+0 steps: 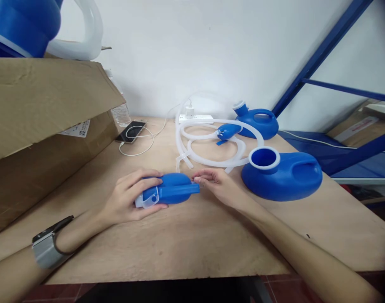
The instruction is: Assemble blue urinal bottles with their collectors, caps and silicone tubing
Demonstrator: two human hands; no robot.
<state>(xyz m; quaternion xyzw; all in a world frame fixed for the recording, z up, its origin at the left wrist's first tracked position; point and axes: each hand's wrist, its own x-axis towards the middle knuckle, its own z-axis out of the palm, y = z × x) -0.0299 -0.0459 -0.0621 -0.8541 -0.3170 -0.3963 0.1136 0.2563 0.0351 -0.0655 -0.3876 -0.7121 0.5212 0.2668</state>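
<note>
Your left hand (134, 195) clamps a blue, rounded plastic part (175, 189) | long axis left to right | your right hand (216, 183) by its right end, grip unclear

Showing plain blue on the small container (175, 181) and, near the right edge of the tan worktop (186, 252), on the white-rimmed open jug (274, 183); gleaming milky white along the hose (217, 163) toward the back edge.
</note>
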